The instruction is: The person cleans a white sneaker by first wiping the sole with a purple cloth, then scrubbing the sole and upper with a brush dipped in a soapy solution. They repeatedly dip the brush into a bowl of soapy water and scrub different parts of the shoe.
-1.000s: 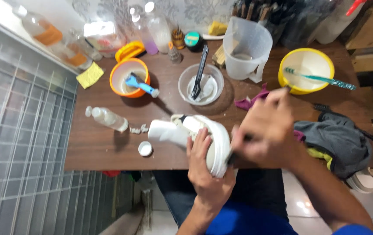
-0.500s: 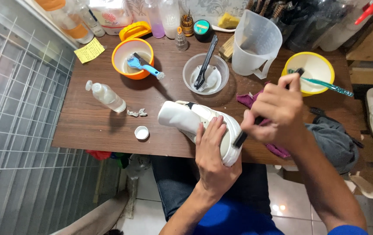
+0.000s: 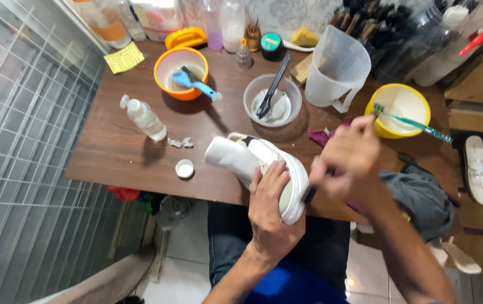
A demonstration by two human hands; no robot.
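Note:
A white shoe (image 3: 250, 160) lies on its side at the near edge of a brown wooden table (image 3: 112, 149), its sole turned toward me. My left hand (image 3: 269, 208) cups the shoe's heel end from below and holds it. My right hand (image 3: 348, 163) is blurred with motion and grips a small dark-handled brush (image 3: 310, 195) whose tip meets the white sole.
On the table: an orange bowl with a blue brush (image 3: 180, 73), a clear bowl with a black brush (image 3: 272, 100), a yellow bowl with a green toothbrush (image 3: 402, 110), a clear jug (image 3: 337, 67), a lying bottle (image 3: 143, 117), a white cap (image 3: 184, 168), a grey cloth (image 3: 421, 194). Wire grid at left (image 3: 16, 141).
The view has shifted up and left over the table. My right hand has dropped lower along the sole with the brush. The left hand keeps its hold on the shoe.

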